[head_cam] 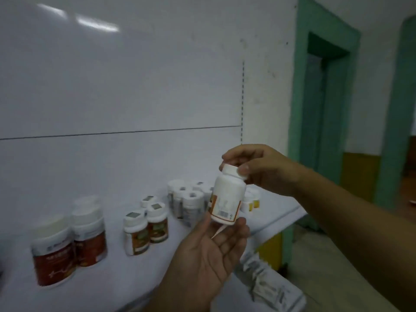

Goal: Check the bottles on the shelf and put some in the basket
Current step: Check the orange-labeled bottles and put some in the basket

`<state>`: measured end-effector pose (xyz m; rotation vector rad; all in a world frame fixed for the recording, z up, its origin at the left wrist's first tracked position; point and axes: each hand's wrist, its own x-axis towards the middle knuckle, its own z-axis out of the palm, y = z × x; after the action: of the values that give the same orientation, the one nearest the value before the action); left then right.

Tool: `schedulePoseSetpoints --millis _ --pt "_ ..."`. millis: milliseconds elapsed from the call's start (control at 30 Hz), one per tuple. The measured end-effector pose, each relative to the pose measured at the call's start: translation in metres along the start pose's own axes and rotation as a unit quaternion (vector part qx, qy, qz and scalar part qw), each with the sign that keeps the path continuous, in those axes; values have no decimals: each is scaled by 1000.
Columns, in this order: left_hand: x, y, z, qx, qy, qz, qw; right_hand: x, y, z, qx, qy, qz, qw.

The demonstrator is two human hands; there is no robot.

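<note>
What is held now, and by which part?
A white bottle: the right hand pinches its cap; the open left hand touches its base.

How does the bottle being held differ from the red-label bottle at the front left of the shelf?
The held bottle is off the shelf, tilted, its cap gripped by the right hand with the left hand open beneath; the red-label bottle stands on the shelf. The held bottle's label is mostly white with orange edging; the red-label bottle's is dark red. Both have white caps.
</note>
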<state>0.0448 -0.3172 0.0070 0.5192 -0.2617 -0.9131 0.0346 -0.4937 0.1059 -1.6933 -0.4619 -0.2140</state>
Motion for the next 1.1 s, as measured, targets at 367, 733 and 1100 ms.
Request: schedulePoseSetpoints --millis 367,733,1100 --pt "103 -195 -49 148 12 -221 964 -244 93 -111 -15 258 323 911" --pt "135 -370 -136 311 98 -375 868 -437 261 -93 115 474 451 747" --pt "123 -467 -245 385 231 -458 768 -515 405 -19 274 538 527 598"
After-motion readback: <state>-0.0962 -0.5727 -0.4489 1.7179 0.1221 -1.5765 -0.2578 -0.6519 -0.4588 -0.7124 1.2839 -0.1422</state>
